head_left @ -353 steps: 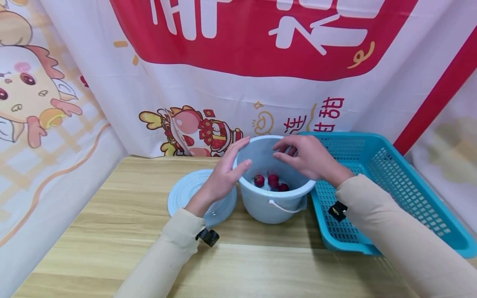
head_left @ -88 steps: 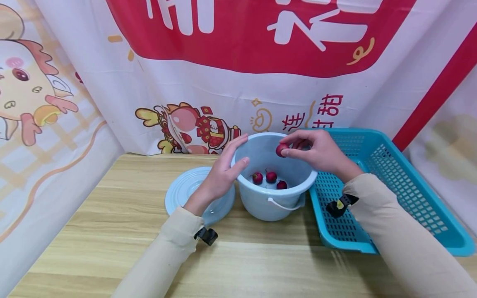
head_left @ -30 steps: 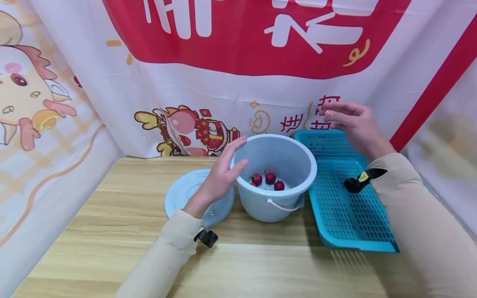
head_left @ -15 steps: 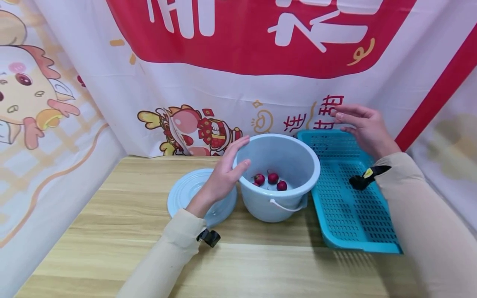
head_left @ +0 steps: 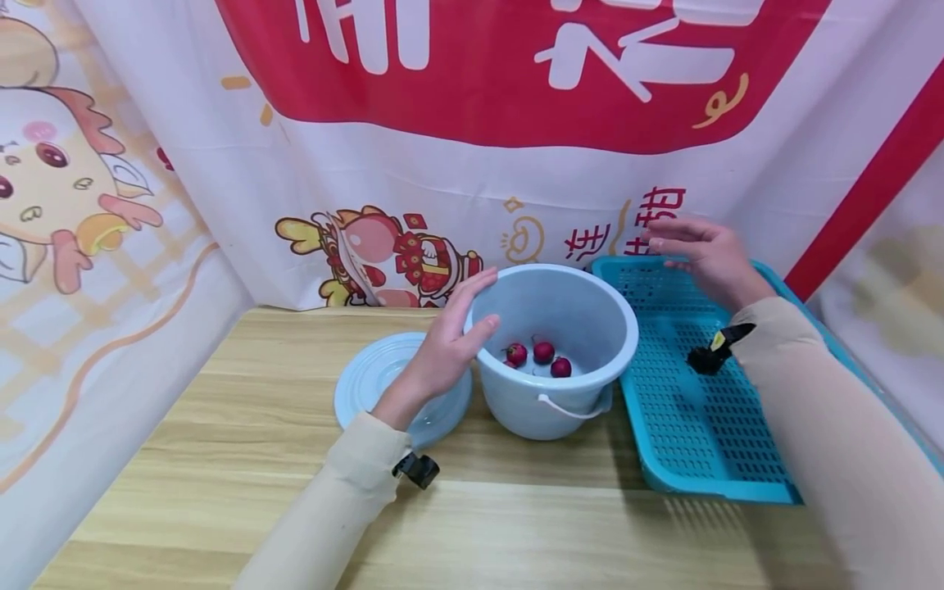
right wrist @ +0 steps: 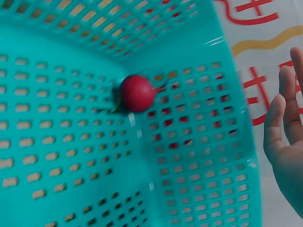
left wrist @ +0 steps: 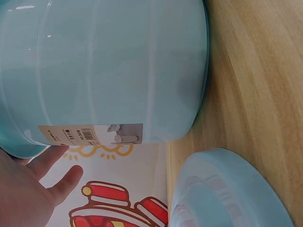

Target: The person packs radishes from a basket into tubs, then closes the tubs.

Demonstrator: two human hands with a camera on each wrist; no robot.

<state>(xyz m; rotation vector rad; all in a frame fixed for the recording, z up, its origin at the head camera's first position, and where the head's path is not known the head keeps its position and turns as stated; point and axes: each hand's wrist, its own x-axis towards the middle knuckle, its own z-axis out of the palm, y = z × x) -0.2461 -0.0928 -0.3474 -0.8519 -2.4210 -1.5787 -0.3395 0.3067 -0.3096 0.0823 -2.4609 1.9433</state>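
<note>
A light blue bucket point(head_left: 527, 410) stands upright on the table, with several red radishes point(head_left: 543, 352) on its bottom. My left hand point(head_left: 450, 340) rests against the bucket's left rim, thumb over the edge and fingers extended along the outside. Over the back of the teal basket point(head_left: 678, 487) hovers my right hand point(head_left: 715, 258), fingers loosely bent and nothing between them. In the right wrist view a single radish point(right wrist: 137, 93) with a root tail lies in the basket's corner, apart from the right hand point(right wrist: 286, 146). That radish is hidden in the head view.
A round light blue lid point(head_left: 361, 381) lies flat left of the bucket, partly under my left forearm. The bucket's white handle point(head_left: 571, 410) hangs down in front. The basket stands close by the bucket's right side. A printed cloth point(head_left: 472, 176) hangs behind the table point(head_left: 221, 475).
About three seconds ago my right hand pinched a radish above the bucket. It has since moved right over the basket and let go. My left hand has stayed on the rim.
</note>
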